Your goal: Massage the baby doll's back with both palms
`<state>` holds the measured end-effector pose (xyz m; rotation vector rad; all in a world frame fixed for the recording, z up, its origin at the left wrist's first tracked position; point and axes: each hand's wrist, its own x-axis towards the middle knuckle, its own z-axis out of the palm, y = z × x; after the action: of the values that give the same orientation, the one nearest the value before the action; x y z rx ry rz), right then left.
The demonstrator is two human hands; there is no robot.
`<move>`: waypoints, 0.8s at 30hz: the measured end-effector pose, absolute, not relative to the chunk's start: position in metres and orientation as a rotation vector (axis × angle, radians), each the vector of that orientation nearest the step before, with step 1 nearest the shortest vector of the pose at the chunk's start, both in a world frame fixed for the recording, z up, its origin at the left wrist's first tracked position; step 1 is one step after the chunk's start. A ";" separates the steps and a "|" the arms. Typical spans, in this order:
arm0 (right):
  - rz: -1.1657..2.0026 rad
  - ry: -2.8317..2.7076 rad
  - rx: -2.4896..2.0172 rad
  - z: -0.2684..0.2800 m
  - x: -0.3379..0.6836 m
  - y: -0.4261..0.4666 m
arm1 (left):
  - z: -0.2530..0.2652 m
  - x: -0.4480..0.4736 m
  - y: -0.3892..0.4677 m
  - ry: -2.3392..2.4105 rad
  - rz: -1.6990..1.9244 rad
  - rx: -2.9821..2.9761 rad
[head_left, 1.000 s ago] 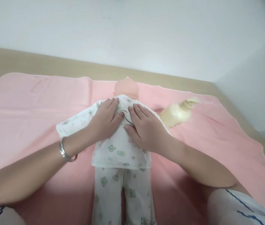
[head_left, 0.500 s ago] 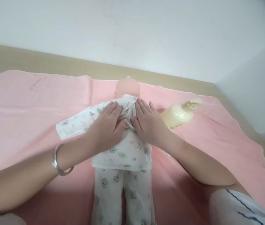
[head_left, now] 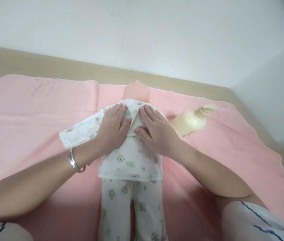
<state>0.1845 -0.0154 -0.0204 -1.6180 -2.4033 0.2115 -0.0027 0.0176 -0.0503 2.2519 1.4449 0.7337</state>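
Note:
A baby doll lies stretched out in the middle, its head at the far end. It wears a white top with small printed animals and matching trousers. My left hand rests flat on the left side of the chest, fingers pointing toward the neck. Opposite it, my right hand lies flat on the right side, fingers extended. Between the two hands the cloth of the top is bunched in folds. Beyond the left hand the doll's left-side sleeve spreads outward; the other sleeve is mostly hidden by my right arm.
A pink mat lies under the doll on a wooden surface. To the right, a pale yellow pump bottle lies tilted on the mat. A white wall rises behind, and a silver bracelet circles my left wrist.
My left hand has shifted slightly up and to the left, and my right hand slightly left. The folds between them lie differently. The bottle and doll's legs stay in place.

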 end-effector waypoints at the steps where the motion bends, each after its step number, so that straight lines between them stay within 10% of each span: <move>1: 0.224 -2.383 -1.630 -0.022 0.187 -0.010 | -0.050 -0.003 0.017 1.444 0.733 2.248; 24: 0.115 -2.371 -1.645 -0.031 0.191 -0.002 | -0.031 0.002 -0.015 1.446 0.496 2.490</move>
<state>0.1911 -0.0017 -0.0307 -1.6451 -2.3707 0.1153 0.0020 -0.0149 -0.0311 2.4904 1.4459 0.4964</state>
